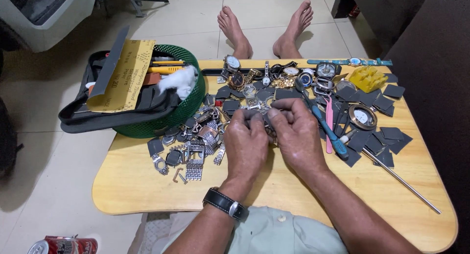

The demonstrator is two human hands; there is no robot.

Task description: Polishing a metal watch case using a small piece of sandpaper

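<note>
I see my left hand [246,142] and right hand [297,135] close together above the wooden table [293,195], fingertips pinching a small metal watch part [268,127] between them, just right of the pile of watch bands [196,148] and green basket [188,107].

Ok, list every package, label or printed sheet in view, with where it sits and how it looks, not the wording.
Sandpaper sheet: lying across the green basket at left; yellow rectangle with dark print.
Drink can: on the floor at bottom left; red and silver cylinder on its side.
No screens or signs show.
</note>
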